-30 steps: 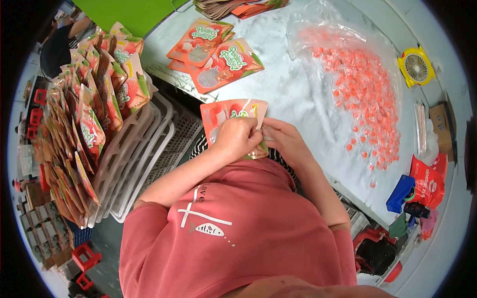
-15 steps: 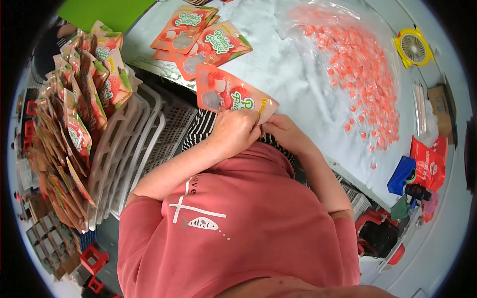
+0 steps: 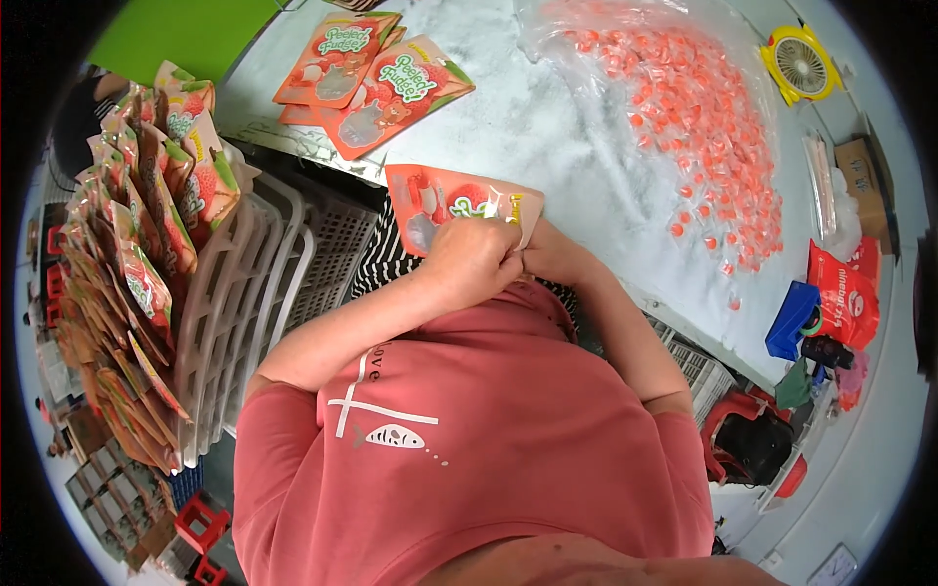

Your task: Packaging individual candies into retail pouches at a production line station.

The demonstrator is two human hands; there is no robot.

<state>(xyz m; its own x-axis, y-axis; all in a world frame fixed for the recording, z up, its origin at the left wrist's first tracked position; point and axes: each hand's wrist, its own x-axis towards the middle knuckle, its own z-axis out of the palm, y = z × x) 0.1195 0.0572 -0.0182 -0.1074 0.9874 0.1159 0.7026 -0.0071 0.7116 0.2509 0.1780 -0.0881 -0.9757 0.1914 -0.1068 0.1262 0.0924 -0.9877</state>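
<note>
Both my hands meet at chest height over the near table edge, gripping one flat orange snack pouch [image 3: 440, 202] with fruit pictures and a clear window. My left hand [image 3: 471, 264] closes over the pouch's lower right edge. My right hand [image 3: 549, 256] pinches the same end from the right, touching my left hand. The pouch lies sideways and points left. A loose heap of small orange wrapped candies [image 3: 703, 127] spreads on clear plastic on the white table [image 3: 547, 117], to the right beyond my hands.
A short stack of matching pouches [image 3: 376, 83] lies on the table at upper left. White plastic crates [image 3: 244, 293] at my left hold several upright filled pouches [image 3: 147, 244]. At the right are a yellow fan [image 3: 801, 61], a cardboard box [image 3: 860, 166], a red bag [image 3: 848, 298] and a blue object [image 3: 791, 320].
The pouch has turned in my hands from standing upright to lying sideways, its length pointing left. Both hands stay together on its end.
</note>
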